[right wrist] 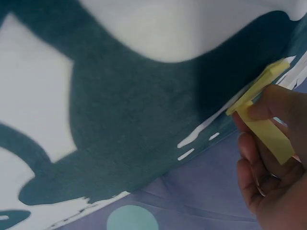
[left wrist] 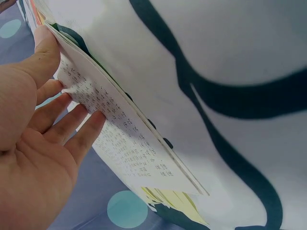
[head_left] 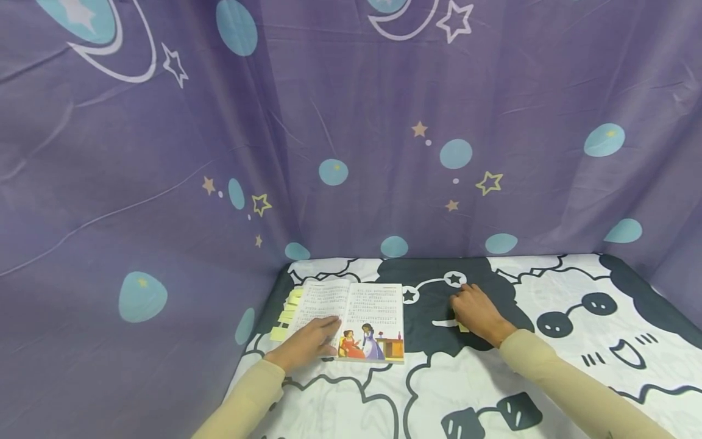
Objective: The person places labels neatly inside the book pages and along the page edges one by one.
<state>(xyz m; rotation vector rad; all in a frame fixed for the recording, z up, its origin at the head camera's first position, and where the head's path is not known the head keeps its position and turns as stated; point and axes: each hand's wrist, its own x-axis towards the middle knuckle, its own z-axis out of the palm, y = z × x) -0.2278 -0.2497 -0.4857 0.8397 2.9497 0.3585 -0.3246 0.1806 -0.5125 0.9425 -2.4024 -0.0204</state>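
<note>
An open book (head_left: 378, 305) lies on the patterned cloth, printed text on both pages and a coloured picture of two figures low on the right one. My left hand (head_left: 311, 342) rests on its left page, fingers extended across the text in the left wrist view. Yellow sticky tabs (head_left: 290, 311) stick out past the book's left edge. To the right of the book, my right hand (head_left: 479, 312) pinches a yellow sticky note (right wrist: 269, 136) between thumb and fingers. Right at the fingertips is another yellow sticky-note piece (right wrist: 261, 86), long and narrow, over the dark part of the cloth.
A black-and-white cartoon cloth (head_left: 581, 274) covers the surface under the book and both hands. Behind it and along the left hangs a purple curtain (head_left: 373, 122) with stars, moons and pale blue spots.
</note>
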